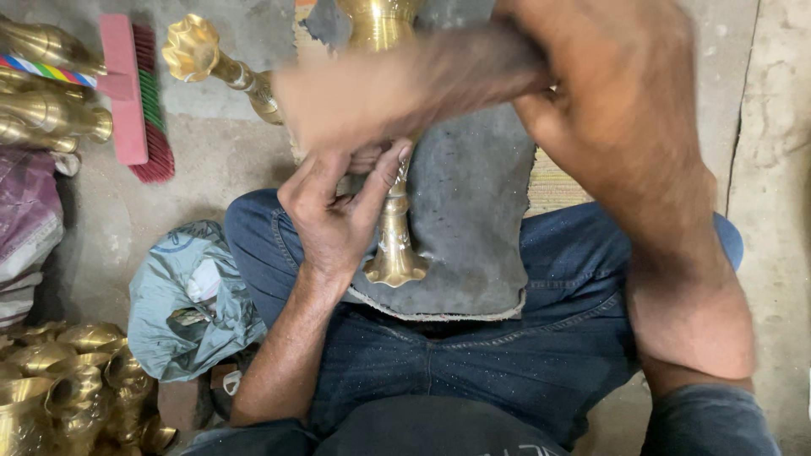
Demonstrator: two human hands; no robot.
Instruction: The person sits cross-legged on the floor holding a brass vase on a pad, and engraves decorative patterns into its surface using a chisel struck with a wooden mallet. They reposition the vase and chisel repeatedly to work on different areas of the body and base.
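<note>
— How far along is the polishing looking?

— Midway, I'd judge. The left hand (334, 215) is gripping the brass stem (394, 236) over the grey cloth (473, 228) on the lap; the right hand (591, 93) is blurring, so I cannot tell its grip. Finished-looking brass pieces (68, 384) are piling by the knee.

— Any packages?

— A crumpled grey-blue plastic bag (182, 295) is lying beside the thigh; a pink brush (135, 89) is lying farther off.

The right hand (608, 93) is close to the camera and hides part of the brass stem (394, 241); the thing it holds is only a brown blur (397, 89). The brass cup (378, 19) is cut by the top edge. The left edge cuts the brass pieces (59, 397).
</note>
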